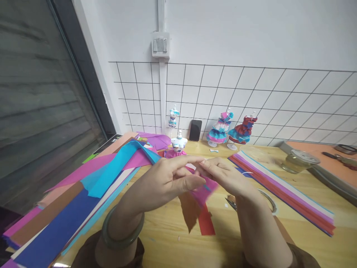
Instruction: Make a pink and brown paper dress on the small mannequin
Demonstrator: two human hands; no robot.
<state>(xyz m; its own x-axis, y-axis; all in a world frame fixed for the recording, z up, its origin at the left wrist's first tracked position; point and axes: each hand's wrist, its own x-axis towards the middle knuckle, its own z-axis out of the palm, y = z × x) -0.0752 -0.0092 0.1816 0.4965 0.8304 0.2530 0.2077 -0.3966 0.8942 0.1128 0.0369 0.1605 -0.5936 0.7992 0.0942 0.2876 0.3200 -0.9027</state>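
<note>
Left hand [170, 176] and right hand [223, 173] meet above the wooden table [156, 238] in the head view, the fingers bent toward each other and touching near the tips. The left hand's index finger stretches across to the right hand, while its thumb points the same way below, with a narrow gap between them; the right hand arches palm down, its fingers partly hidden. A piece of pink paper [205, 191], with a small blue mark, shows just under the fingers and is slightly blurred; which hand grips it, and how firmly, I cannot tell. Below it are a pointed piece of brown paper [189, 212] and a red strip [206, 222]. A green bangle [122, 242] circles the left wrist. Beside the right forearm are dark-tipped scissors [231, 204], partly covered, and a roll of tape [272, 203]. Long coloured paper sheets [67, 219] lie on the left, a bright blue strip [111, 167] folded over them; layered paper strips [287, 193] slant across the right, near a glass jar [299, 162]. Toward the wall, a small white dress form [179, 143] with a pink skirt stands before a slimmer form [173, 118]; a phone [195, 130] leans upright, and farther right stand a blue-and-pink dress [219, 130] and a red-and-blue dress [243, 130] on little stands.
</note>
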